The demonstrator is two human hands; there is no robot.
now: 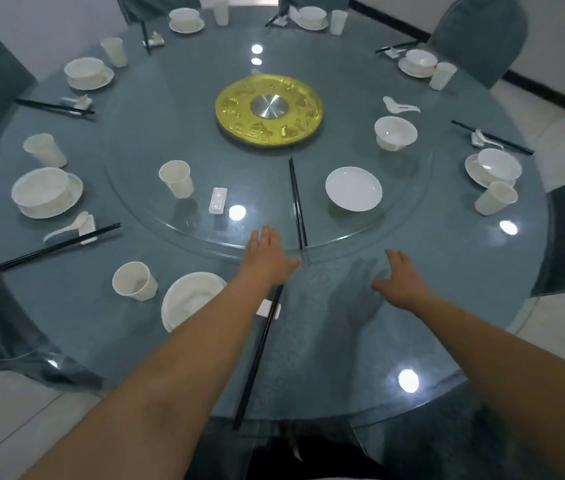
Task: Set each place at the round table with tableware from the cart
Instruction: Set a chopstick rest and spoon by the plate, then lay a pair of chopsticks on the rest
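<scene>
Hands: my left hand (269, 252) and right hand (400, 277), fingers spread, hold nothing.
Left fingertips: seemingly touching the glass turntable (204, 233) rim.
Chopsticks (297, 202): between hands.

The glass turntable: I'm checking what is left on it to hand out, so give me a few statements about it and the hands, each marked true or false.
1. A pair of black chopsticks lies on the glass turntable. True.
2. The white plate on the turntable has a bowl stacked on it. False: the plate is bare; the white bowl stands apart, farther from the camera.
3. The left hand grips a paper cup. False: it holds nothing, fingers straight, at the turntable's near edge.
4. The right hand is empty. True.
5. The turntable carries one paper cup. True.
</scene>
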